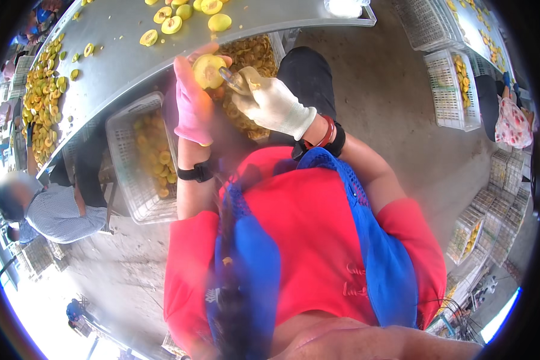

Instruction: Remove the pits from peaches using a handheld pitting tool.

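Observation:
My left hand (pixel 193 94), in a pink glove with bare fingertips, holds a yellow halved fruit (pixel 208 71) that looks like a peach, its cut face showing. My right hand (pixel 270 96), in a white knit glove, grips a small metal tool with a looped blade (pixel 225 74); its loop is at the right edge of the fruit. Both hands are just off the near edge of the metal table (pixel 117 67). Below them stands a crate of peelings or fruit scraps (pixel 247 54), partly hidden by my hands and leg.
Halved fruits (pixel 171 24) lie on the table, with a large pile (pixel 45 112) at its left. A white plastic crate (pixel 139 207) holding fruit pieces stands left of me. A seated co-worker (pixel 63 216) is at the left. More crates (pixel 452 90) stand at the right.

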The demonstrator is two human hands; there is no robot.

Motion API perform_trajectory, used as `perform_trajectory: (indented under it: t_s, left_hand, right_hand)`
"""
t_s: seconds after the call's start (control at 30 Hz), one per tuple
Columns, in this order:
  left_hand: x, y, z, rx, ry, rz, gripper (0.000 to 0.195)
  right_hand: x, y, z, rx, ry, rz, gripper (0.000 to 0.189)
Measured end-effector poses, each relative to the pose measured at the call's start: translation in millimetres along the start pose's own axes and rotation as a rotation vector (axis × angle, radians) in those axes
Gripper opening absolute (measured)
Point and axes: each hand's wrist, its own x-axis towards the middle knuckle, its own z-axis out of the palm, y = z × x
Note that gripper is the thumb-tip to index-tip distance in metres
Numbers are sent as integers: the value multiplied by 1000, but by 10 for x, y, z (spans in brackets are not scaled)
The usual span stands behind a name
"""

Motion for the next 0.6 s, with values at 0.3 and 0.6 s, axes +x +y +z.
perform_trajectory:
  t_s: [0.3, 0.6]
  left_hand:
    - [-35, -107, 176, 99, 99, 235, 59]
    - [-48, -96, 288, -33, 186, 335, 60]
  right_hand:
    - [22, -48, 45, -71, 46, 9, 28]
    - [53, 37, 77, -127, -29, -195, 35]
